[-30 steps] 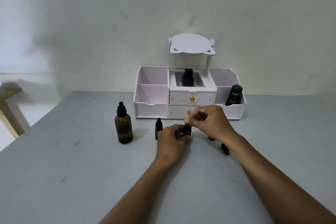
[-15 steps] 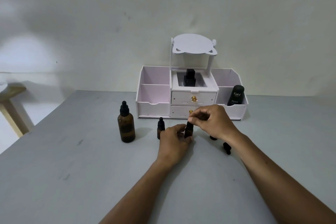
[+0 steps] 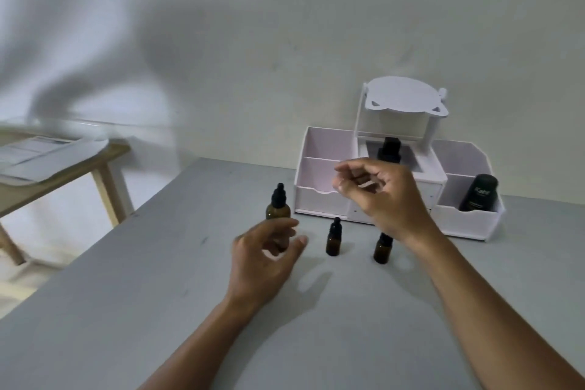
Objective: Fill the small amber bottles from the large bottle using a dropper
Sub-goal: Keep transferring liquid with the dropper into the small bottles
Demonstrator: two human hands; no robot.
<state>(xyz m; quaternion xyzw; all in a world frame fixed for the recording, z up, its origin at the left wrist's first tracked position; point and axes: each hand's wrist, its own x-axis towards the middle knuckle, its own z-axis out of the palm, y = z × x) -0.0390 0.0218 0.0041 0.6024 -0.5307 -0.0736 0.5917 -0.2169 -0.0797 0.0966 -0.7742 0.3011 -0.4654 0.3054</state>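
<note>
Fingers (image 3: 280, 226) of the left hand (image 3: 262, 263) are loosely curved and parted, gripping nothing, spread just in front of the large bottle (image 3: 278, 210) and hiding its lower body; whether they touch the glass I cannot tell. The right hand (image 3: 380, 199) hangs in the air up and to the right of the large bottle, its fingers slack and half curled, with nothing visible between them, though blur softens the view. To the right of the large bottle two small bottles stand upright on the table (image 3: 158, 294): the first small bottle (image 3: 333, 242) is capped, and the second small bottle (image 3: 382, 252) has its top hidden under the right wrist. The step in hand looks like going for the large bottle. Next, the left hand likely needs to close round its body while the right comes over to unscrew the dropper cap (image 3: 279, 195) and lift it straight up. Behind and right of the large bottle sits an organizer (image 3: 319, 199). A black bottle (image 3: 479, 193) in its end compartment reads "Kahf"; the print below is too small to read.
</note>
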